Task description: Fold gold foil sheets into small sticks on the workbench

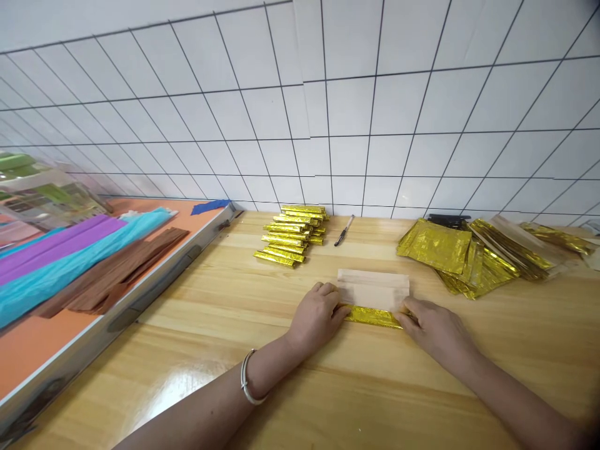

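Note:
A sheet of gold foil paper lies on the wooden table, its pale pinkish back facing up. Along its near edge a gold strip is folded over, and a crease runs across near the far edge. My left hand is closed on the left end of the gold fold, thumb in front. At the right end my right hand pinches the same fold between thumb and fingers. A pile of narrow folded gold strips lies beyond my left hand. Past my right hand is a stack of flat gold sheets.
A black-and-clear pen lies near the tiled wall. On the left, an orange-topped board with a raised edge carries brown, turquoise and purple crepe paper. A clear plastic box stands behind them.

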Demonstrator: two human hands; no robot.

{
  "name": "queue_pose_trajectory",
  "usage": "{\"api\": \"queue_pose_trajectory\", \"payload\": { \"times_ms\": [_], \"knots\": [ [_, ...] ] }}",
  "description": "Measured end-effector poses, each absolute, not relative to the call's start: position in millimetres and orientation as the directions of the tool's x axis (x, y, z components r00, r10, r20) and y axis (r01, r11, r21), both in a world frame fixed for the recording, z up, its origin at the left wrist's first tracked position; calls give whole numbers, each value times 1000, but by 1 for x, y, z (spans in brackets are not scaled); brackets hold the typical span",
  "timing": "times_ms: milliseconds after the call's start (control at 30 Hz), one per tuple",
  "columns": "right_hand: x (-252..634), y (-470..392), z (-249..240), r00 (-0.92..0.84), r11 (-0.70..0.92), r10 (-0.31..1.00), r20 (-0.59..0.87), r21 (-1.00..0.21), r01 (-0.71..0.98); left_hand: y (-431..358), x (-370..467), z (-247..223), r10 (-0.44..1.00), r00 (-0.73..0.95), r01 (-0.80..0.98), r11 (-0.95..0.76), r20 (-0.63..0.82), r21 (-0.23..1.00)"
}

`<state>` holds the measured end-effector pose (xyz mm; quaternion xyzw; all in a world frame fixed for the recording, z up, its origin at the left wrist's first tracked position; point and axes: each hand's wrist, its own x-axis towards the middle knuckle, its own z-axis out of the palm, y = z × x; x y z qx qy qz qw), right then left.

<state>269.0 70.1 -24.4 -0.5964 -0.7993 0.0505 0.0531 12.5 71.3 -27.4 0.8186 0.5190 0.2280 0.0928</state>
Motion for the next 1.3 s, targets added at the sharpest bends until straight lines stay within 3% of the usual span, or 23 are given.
{"api": "queue_pose_trajectory", "payload": {
  "times_ms": [200, 333, 433, 533, 833, 1300],
  "knots": [
    [267, 70, -21, -292, 292, 956, 17, -99, 951, 67, 15, -26, 895, 363, 843, -434, 259, 317],
    [267, 70, -21, -287, 285, 958, 1, -94, 954, 64, 15, -26, 871, 381, 867, -453, 310, 207],
    [266, 70, -20, -289, 287, 957, -11, -99, 953, 61, 14, -25, 775, 523, 812, -579, 353, 68],
    [265, 70, -19, -282, 278, 959, -22, -100, 955, 58, 15, -20, 643, 704, 677, -736, 301, -11],
    [262, 69, -12, -275, 270, 960, -58, -76, 960, 43, 26, -25, 590, 784, 587, -806, 195, 79],
    [262, 72, -14, -277, 270, 958, -77, -85, 959, 26, 34, -23, 690, 715, 671, -722, 108, 169]
  ]
}}
